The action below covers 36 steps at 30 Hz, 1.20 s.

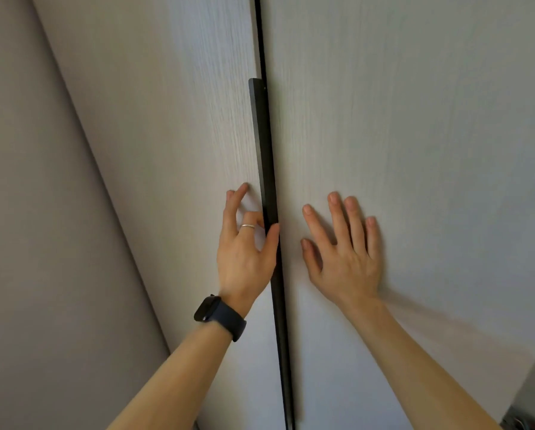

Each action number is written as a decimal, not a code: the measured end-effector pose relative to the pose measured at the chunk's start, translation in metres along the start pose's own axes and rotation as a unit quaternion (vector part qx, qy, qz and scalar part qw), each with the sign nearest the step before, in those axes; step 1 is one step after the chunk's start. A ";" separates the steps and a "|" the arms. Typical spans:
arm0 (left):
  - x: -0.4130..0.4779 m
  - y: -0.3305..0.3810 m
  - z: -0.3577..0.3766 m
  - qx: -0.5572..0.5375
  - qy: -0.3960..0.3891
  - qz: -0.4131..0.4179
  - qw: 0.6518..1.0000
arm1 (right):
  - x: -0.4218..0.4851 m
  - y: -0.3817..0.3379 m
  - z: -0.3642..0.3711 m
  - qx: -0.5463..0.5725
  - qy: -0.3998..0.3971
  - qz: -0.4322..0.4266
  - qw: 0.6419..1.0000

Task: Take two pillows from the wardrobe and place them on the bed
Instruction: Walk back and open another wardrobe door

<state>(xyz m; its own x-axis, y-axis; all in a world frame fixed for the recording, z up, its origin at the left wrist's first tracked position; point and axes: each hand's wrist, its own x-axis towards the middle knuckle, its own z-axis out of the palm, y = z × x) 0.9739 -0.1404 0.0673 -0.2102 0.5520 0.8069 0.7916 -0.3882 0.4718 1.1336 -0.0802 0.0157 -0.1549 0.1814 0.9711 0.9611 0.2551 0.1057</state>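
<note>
Head view: left hand (244, 259) pinches the stiff black handle (267, 169), the right grip point; right hand (343, 252) lies spread on the shut wardrobe (415, 135), pillows presumably inside, unseen.

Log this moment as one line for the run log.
stage: opening wardrobe | left hand: fingers on black handle strip | right hand: flat on right door | pillows: not visible

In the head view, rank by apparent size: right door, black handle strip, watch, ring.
Largest to smallest:
1. right door
2. handle strip
3. watch
4. ring
The gaps between them are plain, so none is in doubt.
</note>
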 end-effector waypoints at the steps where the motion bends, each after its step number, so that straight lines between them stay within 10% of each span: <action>1: -0.002 0.002 -0.006 0.002 -0.003 -0.011 1.000 | -0.001 0.000 -0.003 0.012 -0.016 0.000 1.000; 6: -0.024 0.001 -0.049 -0.025 -0.006 -0.022 0.999 | -0.016 -0.025 -0.029 0.206 -0.099 0.047 0.972; 10: -0.042 0.004 -0.098 0.008 -0.035 -0.043 0.998 | -0.035 -0.085 -0.060 0.484 -0.199 0.043 0.851; 17: -0.070 0.007 -0.188 -0.001 -0.047 -0.117 0.992 | -0.040 -0.176 -0.081 0.625 -0.252 -0.030 0.739; 36: -0.072 0.006 -0.311 0.201 0.118 -0.210 0.949 | -0.042 -0.314 -0.105 0.644 -0.219 -0.096 0.727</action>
<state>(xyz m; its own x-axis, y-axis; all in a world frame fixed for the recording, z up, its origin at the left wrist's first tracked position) 0.8152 -0.4123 0.1225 -0.6418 0.3964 0.6565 0.7538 0.1686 0.6351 0.8622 -0.2679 -0.0354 -0.5865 0.2386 0.7740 -0.0547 0.9418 -0.3318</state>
